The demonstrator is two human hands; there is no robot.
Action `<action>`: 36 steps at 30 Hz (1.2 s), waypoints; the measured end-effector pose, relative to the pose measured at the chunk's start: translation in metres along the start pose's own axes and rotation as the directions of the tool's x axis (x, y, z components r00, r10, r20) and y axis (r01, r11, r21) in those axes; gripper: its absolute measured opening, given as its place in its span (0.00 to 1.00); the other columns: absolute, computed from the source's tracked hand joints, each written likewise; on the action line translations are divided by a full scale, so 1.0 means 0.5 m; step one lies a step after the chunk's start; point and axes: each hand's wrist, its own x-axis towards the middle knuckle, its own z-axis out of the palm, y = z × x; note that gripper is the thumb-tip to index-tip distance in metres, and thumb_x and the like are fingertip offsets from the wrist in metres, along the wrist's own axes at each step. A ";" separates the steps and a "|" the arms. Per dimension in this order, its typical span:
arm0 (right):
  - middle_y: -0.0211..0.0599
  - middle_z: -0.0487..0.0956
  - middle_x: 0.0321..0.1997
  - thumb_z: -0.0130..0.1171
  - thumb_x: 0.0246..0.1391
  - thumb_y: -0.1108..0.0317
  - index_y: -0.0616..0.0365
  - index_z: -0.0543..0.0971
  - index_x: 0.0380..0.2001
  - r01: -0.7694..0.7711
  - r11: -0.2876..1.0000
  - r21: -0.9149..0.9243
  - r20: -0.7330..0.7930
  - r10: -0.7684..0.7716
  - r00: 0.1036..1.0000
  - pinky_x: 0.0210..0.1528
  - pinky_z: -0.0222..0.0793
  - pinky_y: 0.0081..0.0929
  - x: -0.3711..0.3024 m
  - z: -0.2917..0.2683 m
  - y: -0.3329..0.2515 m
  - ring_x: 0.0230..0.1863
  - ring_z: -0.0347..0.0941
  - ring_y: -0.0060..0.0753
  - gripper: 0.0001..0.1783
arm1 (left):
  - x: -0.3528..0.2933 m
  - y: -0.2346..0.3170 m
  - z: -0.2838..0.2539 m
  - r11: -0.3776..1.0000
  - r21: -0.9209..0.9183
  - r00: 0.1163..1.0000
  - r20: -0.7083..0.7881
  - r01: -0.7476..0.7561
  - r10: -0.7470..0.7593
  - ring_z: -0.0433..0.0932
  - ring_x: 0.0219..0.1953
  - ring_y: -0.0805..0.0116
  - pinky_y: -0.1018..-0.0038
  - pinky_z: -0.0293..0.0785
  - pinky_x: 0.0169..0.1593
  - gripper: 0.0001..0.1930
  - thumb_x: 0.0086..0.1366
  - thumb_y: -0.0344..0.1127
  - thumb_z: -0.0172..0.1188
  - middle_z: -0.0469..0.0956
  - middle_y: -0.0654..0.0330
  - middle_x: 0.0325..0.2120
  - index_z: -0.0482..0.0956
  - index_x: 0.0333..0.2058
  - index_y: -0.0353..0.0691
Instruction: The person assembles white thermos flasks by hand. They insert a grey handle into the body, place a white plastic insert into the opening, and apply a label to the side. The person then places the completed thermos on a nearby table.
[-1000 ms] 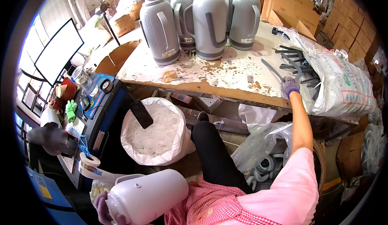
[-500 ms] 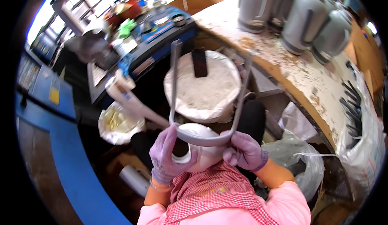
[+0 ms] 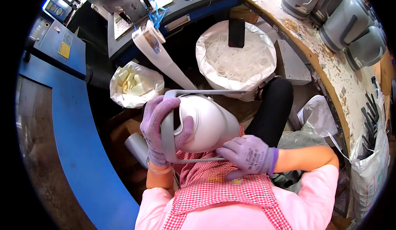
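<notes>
A glossy white kettle body (image 3: 206, 120) lies tilted over my lap. My left hand (image 3: 159, 126), in a purple glove, is closed around its handle side and the curved end of a grey U-shaped strip (image 3: 167, 137). The strip's two arms run to the right, one along the far side of the kettle body and one along the near side. My right hand (image 3: 249, 153), gloved too, rests by the kettle body's lower right with fingers stretched out and thumb apart. Its fingertips are at the near arm's end, which they partly hide.
Ahead stands a white sack (image 3: 202, 48) of clear rings with a dark slab (image 3: 236, 32) on it. A smaller bag (image 3: 136, 85) of pale pieces is at left, near a blue machine (image 3: 82, 147). Grey kettles (image 3: 344, 23) stand on the worn bench (image 3: 305, 40) at right.
The grey strip has swung from pointing away from me to pointing right, and the kettle body has turned with it. My right hand has loosened from the strip. The view has shifted.
</notes>
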 end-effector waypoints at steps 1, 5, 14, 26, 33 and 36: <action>0.33 0.75 0.36 0.64 0.49 0.51 0.53 0.76 0.46 0.039 0.999 0.001 -0.131 -0.038 0.991 0.36 0.73 0.33 0.023 0.030 -0.011 0.35 0.76 0.35 0.25 | -0.004 -0.007 -0.002 1.000 -0.017 1.000 -0.023 0.008 -0.008 0.78 0.45 0.56 0.64 0.73 0.55 0.22 0.49 0.34 0.69 0.79 0.51 0.42 0.79 0.45 0.37; 0.29 0.75 0.30 0.64 0.50 0.55 0.51 0.76 0.46 -0.037 0.995 -0.091 -0.219 0.016 0.976 0.29 0.72 0.31 0.081 0.021 -0.026 0.28 0.76 0.35 0.21 | 0.002 -0.020 -0.017 0.891 -0.340 0.931 -0.098 0.301 -0.351 0.81 0.45 0.61 0.67 0.77 0.52 0.29 0.50 0.34 0.70 0.81 0.53 0.43 0.76 0.53 0.34; 0.29 0.69 0.22 0.58 0.53 0.71 0.56 0.69 0.26 0.264 0.359 0.895 -0.445 0.709 0.547 0.23 0.63 0.17 0.099 -0.061 0.081 0.20 0.65 0.20 0.08 | -0.091 -0.023 -0.022 0.976 -0.094 0.979 0.034 -0.198 0.201 0.79 0.44 0.54 0.62 0.76 0.49 0.51 0.50 0.51 0.73 0.77 0.50 0.45 0.57 0.67 0.32; 0.29 0.69 0.19 0.46 0.62 0.60 0.59 0.76 0.24 0.267 -0.110 0.957 -0.059 0.830 0.554 0.22 0.52 0.17 0.072 0.083 0.102 0.19 0.59 0.16 0.18 | -0.120 0.002 0.053 0.799 -0.276 0.839 -0.060 -0.534 0.540 0.79 0.33 0.53 0.57 0.78 0.35 0.41 0.53 0.58 0.71 0.76 0.47 0.36 0.65 0.56 0.38; 0.29 0.73 0.23 0.52 0.57 0.66 0.63 0.82 0.27 -0.075 -0.040 0.996 0.080 0.742 0.665 0.31 0.60 0.16 0.035 0.027 0.094 0.25 0.64 0.16 0.13 | -0.106 0.068 0.048 0.815 -0.408 0.880 0.057 -0.410 0.471 0.80 0.27 0.55 0.63 0.77 0.27 0.25 0.45 0.43 0.80 0.77 0.54 0.29 0.68 0.29 0.51; 0.35 0.80 0.32 0.54 0.55 0.68 0.60 0.74 0.21 -0.058 0.077 0.995 -0.024 0.783 0.622 0.41 0.64 0.19 0.045 0.051 0.077 0.33 0.68 0.19 0.11 | -0.111 0.067 0.073 0.781 -0.449 0.870 0.018 -0.434 0.493 0.81 0.29 0.56 0.64 0.79 0.29 0.21 0.47 0.42 0.80 0.77 0.55 0.31 0.72 0.29 0.55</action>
